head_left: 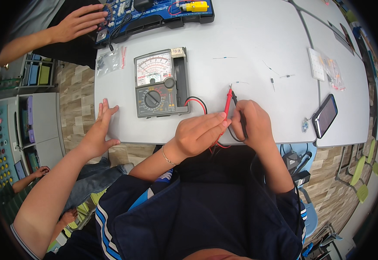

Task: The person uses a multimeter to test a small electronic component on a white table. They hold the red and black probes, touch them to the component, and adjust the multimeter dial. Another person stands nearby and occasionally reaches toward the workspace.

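Left of the grip, a light-grey cabinet [49,152] is standing on wood-patterned flooring [77,89]. Right of the grip, lime-green chairs [357,171] are standing beyond white tables [258,28].

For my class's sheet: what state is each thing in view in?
Analog multimeter: face up on the table
Red probe: pinched by the left hand
Black probe: gripped in the right hand
Axial-lead components: loose on the table
Smartphone: face up, screen lit or not unclear
Electronics kit case: open
Clear plastic bag beside the multimeter: seal unclear

Bright, even light across the white table [262,34], faint soft shadows, strong fisheye curvature toward a black rim.
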{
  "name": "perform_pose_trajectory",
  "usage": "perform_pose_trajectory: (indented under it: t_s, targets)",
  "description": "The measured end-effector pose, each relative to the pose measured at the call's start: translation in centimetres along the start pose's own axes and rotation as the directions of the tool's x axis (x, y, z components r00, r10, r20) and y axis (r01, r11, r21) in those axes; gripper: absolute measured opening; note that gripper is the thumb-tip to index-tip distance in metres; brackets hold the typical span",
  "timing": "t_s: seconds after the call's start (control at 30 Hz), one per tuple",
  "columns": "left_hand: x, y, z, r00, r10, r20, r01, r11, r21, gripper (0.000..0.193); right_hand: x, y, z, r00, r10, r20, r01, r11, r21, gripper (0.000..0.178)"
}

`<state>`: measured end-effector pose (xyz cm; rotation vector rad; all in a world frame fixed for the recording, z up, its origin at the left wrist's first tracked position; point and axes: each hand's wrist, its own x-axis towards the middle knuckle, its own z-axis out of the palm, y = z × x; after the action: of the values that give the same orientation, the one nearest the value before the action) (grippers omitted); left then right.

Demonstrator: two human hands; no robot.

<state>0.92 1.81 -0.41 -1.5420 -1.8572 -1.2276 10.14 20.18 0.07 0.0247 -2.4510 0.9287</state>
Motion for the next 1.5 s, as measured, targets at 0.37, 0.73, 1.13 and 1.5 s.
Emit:
perform_pose_trajectory:
  t_s: [0.37, 0.73, 1.13, 1.5]
  targets:
    - [0.3, 0.0, 0.0, 0.999, -0.016, 0.043, 0.015, 1.000, 0.015, 0.027, -1.2, 0.2, -0.7, 0.998, 0.010, -0.061, -0.016, 0.996, -0.092, 0.028]
    - [0.3, -0.1, 0.0, 0.998, -0.020, 0.063, 0.019, 0.999, 0.027, 0.028, -0.8, 0.7, -0.3, 0.999, -0.014, -0.041, 0.007, 0.986, -0.164, 0.027]
    - [0.3, 0.0, 0.1, 0.998, 0.018, 0.059, -0.019, 0.999, 0.027, 0.023, -1.0, 0.9, -0.3, 1.000, -0.003, 0.007, 0.004, 0.984, -0.176, 0.028]
    - [0.1, -0.1, 0.3, 0.998, 0.020, 0.064, -0.020, 1.000, 0.012, 0.023, -1.0, 0.8, -0.3, 1.000, 0.010, 0.010, -0.008, 0.983, -0.183, 0.028]
